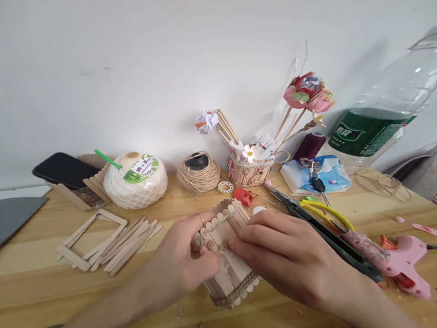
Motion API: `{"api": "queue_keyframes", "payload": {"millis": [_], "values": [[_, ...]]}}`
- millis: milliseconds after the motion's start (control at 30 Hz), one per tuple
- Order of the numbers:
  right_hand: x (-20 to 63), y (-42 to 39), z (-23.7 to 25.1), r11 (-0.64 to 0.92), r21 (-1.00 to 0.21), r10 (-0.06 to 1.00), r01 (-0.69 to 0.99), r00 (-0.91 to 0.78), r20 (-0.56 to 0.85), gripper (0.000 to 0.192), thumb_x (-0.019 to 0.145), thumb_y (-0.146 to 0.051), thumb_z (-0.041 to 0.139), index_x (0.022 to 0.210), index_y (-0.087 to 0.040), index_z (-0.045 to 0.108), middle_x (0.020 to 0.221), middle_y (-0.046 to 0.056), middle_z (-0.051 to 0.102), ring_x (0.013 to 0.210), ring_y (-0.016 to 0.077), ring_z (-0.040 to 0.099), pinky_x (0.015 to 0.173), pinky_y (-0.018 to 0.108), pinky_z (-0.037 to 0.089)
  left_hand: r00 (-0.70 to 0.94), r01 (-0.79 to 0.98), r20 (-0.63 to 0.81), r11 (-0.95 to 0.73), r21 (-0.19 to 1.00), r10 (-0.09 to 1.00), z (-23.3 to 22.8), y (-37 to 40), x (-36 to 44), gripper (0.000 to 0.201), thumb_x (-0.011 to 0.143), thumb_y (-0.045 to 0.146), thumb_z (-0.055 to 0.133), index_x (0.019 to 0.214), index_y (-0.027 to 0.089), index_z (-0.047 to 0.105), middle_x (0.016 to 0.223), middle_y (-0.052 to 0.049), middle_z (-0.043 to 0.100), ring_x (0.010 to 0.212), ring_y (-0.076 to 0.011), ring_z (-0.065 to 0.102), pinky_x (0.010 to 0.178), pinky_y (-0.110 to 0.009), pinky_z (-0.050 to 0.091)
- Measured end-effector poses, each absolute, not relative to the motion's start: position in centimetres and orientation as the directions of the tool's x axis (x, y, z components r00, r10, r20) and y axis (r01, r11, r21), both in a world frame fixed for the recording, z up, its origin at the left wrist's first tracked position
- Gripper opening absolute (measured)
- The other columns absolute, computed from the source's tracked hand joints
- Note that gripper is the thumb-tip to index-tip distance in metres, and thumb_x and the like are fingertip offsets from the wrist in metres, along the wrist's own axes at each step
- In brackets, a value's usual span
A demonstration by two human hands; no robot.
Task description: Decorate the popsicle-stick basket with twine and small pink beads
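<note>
A small box made of craft sticks (229, 271) is tilted in front of me, with round stick ends along its top, a silvery trim below them and twine round its base. My left hand (185, 260) grips its left side, thumb on the front face, and wears a ring. The bent, closed fingers of my right hand (285, 255) press at the middle of that face. A tiny pale piece shows at their tips, too small and covered to name. Loose craft sticks (129, 242) and a stick frame (90, 238) lie left of my left hand.
Along the wall stand a wrapped coconut (135, 185), a twine ball (198, 173), a decorated flower holder (252, 168) and a big bottle (373, 123). Scissors (325, 231) and a corded pink glue gun (406, 267) lie right. A phone (64, 171) leans back left.
</note>
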State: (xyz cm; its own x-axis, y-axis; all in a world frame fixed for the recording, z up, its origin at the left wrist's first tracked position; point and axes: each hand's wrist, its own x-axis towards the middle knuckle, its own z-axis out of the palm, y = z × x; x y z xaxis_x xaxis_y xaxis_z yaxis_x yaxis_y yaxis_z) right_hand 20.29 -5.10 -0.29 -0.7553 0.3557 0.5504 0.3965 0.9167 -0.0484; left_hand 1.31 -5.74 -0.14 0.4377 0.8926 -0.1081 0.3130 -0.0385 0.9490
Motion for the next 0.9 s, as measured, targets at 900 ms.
{"api": "queue_keyframes", "payload": {"millis": [900], "values": [[21.6, -2.5, -1.4, 0.437, -0.895, 0.899, -0.092, 0.009, 0.438, 0.016, 0.078, -0.030, 0.064, 0.068, -0.019, 0.068, 0.062, 0.001, 0.067, 0.049, 0.0095, 0.059, 0.048, 0.021, 0.050, 0.409, 0.269, -0.054, -0.064, 0.961, 0.911, -0.1, -5.6, 0.8, 0.024, 0.082, 0.036, 0.043, 0.077, 0.020, 0.061, 0.077, 0.000, 0.062, 0.078, -0.0186, 0.055, 0.071, -0.026, 0.045]]}}
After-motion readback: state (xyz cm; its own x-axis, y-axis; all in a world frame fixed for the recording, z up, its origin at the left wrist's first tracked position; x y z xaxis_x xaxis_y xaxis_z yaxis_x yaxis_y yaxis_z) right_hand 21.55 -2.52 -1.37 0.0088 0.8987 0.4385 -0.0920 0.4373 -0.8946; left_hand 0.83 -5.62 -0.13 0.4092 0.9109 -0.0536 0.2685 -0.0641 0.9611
